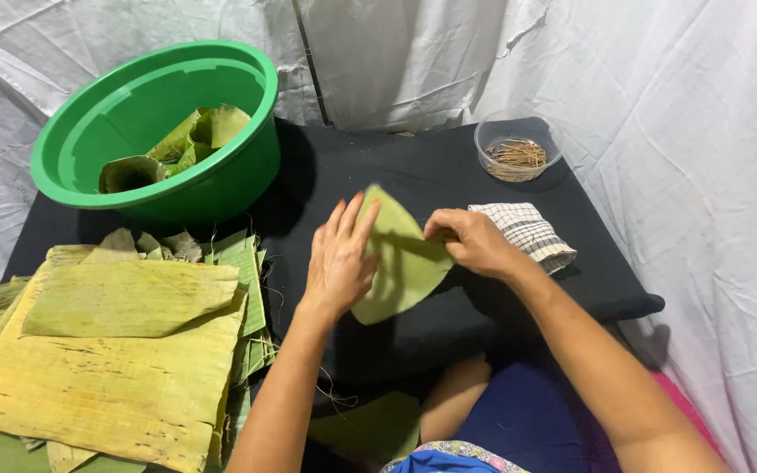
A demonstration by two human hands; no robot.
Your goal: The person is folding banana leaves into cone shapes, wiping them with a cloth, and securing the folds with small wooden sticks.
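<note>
Nearest the camera, a large stack of yellow-green rectangular banana-leaf sheets (116,350) lies on the left part of the black cloth-covered tabletop (449,171). Beyond it, near the middle of the tabletop, lies a green rounded piece of banana leaf (400,263), its long axis running from the near left to the far right-of-centre, with the narrower tip pointing away from the person. The left hand (339,258) rests flat on the leaf's left edge, fingers (354,219) spread open and straight, gripping nothing. The right hand (475,241) has its fingers curled and pinched on the leaf's right edge, which sits under the fingertips. Just beside that hand lies a folded white checked cloth (527,232). Farther back stand a round green plastic basin (155,131) holding folded leaf pieces (190,144), and a small clear bowl of thin brown sticks (517,151).
</note>
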